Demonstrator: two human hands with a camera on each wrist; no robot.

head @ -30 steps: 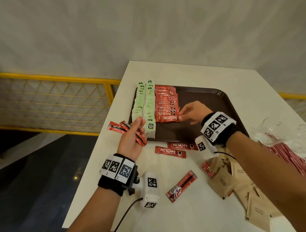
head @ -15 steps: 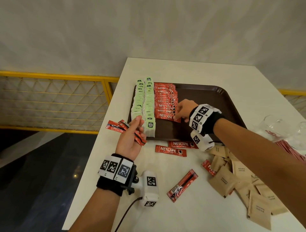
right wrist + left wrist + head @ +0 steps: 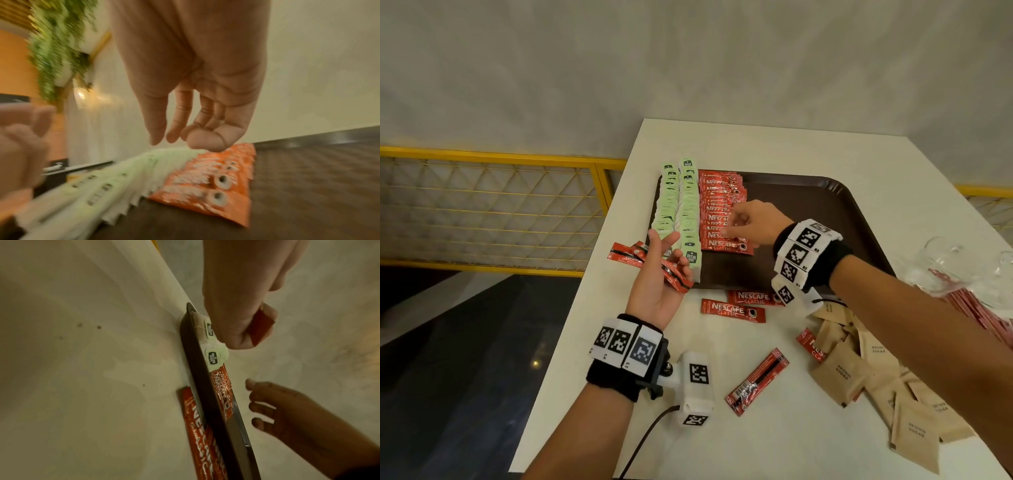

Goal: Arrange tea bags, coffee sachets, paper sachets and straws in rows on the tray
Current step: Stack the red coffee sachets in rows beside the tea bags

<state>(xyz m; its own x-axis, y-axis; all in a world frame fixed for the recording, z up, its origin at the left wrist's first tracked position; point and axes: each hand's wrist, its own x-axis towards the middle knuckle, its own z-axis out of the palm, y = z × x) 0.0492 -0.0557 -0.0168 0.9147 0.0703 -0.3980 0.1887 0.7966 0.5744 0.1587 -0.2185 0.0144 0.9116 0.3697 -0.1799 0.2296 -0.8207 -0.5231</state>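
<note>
Your left hand (image 3: 658, 274) sits palm-up at the table's left side, just off the tray's near-left corner, its fingers curled round a small bundle of red coffee sachets (image 3: 650, 265) that fans out past both sides of the palm; from the left wrist view the same hand (image 3: 242, 308) shows a red sachet end (image 3: 260, 328) pinched under the fingers. Just right of it, the brown tray (image 3: 811, 205) carries two rows of green tea bags (image 3: 681, 212) along its left edge, overlapped like shingles; beside them runs a row of red Nescafe sachets (image 3: 720, 212), touching the tea bags. Your right hand (image 3: 751, 222) is over the near end of that red row, fingers loosely bent and holding nothing; the right wrist view shows the hand (image 3: 191, 97) with its fingertips (image 3: 205, 141) just above the sachets, and contact cannot be made out. In front of the tray two more Nescafe sachets (image 3: 732, 310) lie on the white table (image 3: 774, 442); nearer you lies one sachet face-down (image 3: 756, 382). Further right, a loose heap of brown paper sachets (image 3: 876, 377) spreads under your right forearm; at the far right edge, red straws (image 3: 976, 308) lie beside a clear glass (image 3: 945, 260).
</note>
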